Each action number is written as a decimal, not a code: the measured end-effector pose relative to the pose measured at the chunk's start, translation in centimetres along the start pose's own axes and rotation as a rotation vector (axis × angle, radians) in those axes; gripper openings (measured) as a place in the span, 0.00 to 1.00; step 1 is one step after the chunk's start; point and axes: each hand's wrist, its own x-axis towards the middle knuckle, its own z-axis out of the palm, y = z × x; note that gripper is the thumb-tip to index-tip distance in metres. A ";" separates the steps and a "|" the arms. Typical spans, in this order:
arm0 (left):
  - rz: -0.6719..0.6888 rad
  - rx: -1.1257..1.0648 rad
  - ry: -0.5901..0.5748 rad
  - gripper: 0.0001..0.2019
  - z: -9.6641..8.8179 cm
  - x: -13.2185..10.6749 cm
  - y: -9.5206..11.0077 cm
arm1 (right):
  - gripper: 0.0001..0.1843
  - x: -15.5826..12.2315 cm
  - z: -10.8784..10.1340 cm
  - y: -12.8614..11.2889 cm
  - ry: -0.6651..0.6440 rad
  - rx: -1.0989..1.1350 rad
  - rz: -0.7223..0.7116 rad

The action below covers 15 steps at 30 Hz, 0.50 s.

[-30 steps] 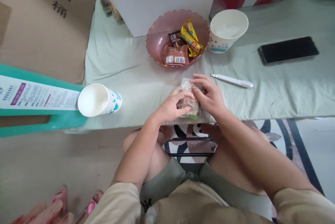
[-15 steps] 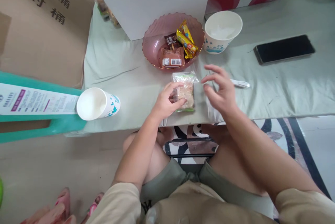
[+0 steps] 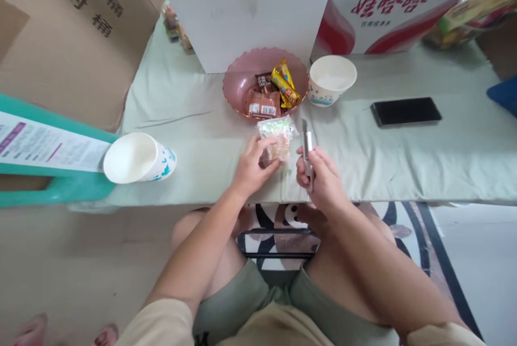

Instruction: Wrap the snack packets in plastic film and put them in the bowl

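- My right hand point(image 3: 321, 178) is closing around a slim cutter point(image 3: 308, 153), thumb lying along its handle and fingers curling beneath; its narrow dark tip is pointing away from me, toward the bowl side.
- My left hand point(image 3: 251, 169) is holding the clear-wrapped pack point(image 3: 278, 133) against the table, fingers on top and thumb along the near side, just left of the cutter and apart from it.
- For good control, I'm judging that the left fingertips want to be well clear of the blade's path – and that a light, shallow stroke through loose film suits better than a hard push.
- The pack's wrapper is looking thin, crinkly and shiny, with greenish print at its far end; the contents are showing pale brown, too blurred to name.
- Just beyond, a pink scalloped bowl point(image 3: 236, 84) with ribbed, see-through walls is holding glossy yellow packets point(image 3: 284, 86) and a brown one point(image 3: 263, 104).
- A patterned paper cup point(image 3: 323, 98) is standing upright beside it, a flat black phone point(image 3: 406, 112) lying farther right.
- Under everything, a pale green cloth point(image 3: 194, 138) is wrinkling softly.
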 end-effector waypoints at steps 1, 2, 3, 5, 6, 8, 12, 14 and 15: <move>0.017 0.016 0.009 0.19 0.2 -0.1 0.1 | 0.19 -0.5 1.1 0.2 -0.057 0.077 0.059; 0.035 0.027 0.018 0.19 0.3 -0.2 0.2 | 0.20 -0.8 1.9 0.4 -0.090 0.115 0.101; 0.057 0.034 0.024 0.19 0.4 -0.2 0.3 | 0.20 -0.9 2.4 0.6 -0.096 0.127 0.123; 0.103 0.050 0.032 0.17 0.5 -0.3 0.6 | 0.20 -0.7 2.7 0.6 -0.080 0.108 0.151; 0.123 0.057 0.036 0.17 0.5 -0.3 0.7 | 0.20 -0.5 2.5 0.6 -0.071 0.087 0.165; 0.139 0.077 0.041 0.18 0.5 -0.3 0.8 | 0.20 -0.2 2.1 0.3 -0.057 0.032 0.191; 0.097 0.082 0.054 0.22 0.2 -0.3 0.5 | 0.19 -0.2 1.4 -0.4 -0.056 -0.104 0.222; 0.053 0.035 0.075 0.24 -0.1 -0.2 0.3 | 0.20 -0.3 1.3 -0.6 -0.082 -0.167 0.236; 0.027 0.004 0.096 0.24 -0.2 -0.2 0.2 | 0.20 -0.3 1.3 -0.7 -0.108 -0.194 0.245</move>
